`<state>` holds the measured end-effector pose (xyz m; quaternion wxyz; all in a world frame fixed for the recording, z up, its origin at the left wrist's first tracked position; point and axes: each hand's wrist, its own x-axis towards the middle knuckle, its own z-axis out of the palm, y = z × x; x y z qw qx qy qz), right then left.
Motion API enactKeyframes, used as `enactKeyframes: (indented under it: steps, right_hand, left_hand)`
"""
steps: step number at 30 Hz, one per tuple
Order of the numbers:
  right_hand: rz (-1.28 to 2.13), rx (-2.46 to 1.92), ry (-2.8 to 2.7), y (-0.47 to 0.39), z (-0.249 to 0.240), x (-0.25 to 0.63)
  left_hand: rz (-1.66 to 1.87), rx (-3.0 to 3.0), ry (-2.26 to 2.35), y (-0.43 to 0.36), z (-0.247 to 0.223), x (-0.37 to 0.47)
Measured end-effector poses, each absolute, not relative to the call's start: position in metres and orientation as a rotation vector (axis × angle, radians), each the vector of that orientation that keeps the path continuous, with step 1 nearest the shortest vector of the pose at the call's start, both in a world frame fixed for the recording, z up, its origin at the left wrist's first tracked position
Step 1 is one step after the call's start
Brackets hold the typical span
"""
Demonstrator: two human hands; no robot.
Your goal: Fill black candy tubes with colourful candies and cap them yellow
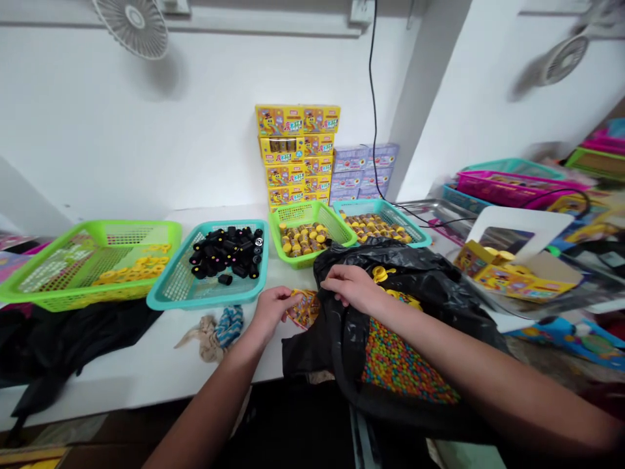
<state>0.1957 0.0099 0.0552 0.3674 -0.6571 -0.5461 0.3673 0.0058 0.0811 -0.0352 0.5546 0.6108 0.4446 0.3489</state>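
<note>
My left hand (274, 309) is closed on a small printed packet (305, 309), thumb and fingers pinching its left edge. Just right of the packet, my right hand (350, 286) has its fingers drawn together over the rim of a black plastic bag (349, 332); whatever its fingertips hold is too small to make out. Many small multicoloured beads or candies (403, 365) lie inside the bag, under my right forearm. Yellow plastic pieces (383, 273) rest near the top of the bag, beside my right wrist.
Behind my hands stand a blue basket (161, 296) of black parts, a green basket (293, 262) and another blue basket (422, 240) of small brown jars, and stacked yellow boxes (286, 176). Cloths (209, 339) lie left; an opened carton (517, 280) sits right.
</note>
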Motion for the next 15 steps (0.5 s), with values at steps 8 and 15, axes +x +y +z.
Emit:
enactKeyframes:
  steps: [8, 15]
  right_hand:
    - [1.054, -1.686, -1.503, 0.014, 0.062, 0.184]
    - [1.14, -1.672, -1.476, 0.026, 0.069, 0.171]
  left_hand:
    - [0.806, 1.507, 1.071, 0.083, -0.046, 0.0]
    - [0.896, 1.527, 1.082, 0.08, -0.041, -0.01]
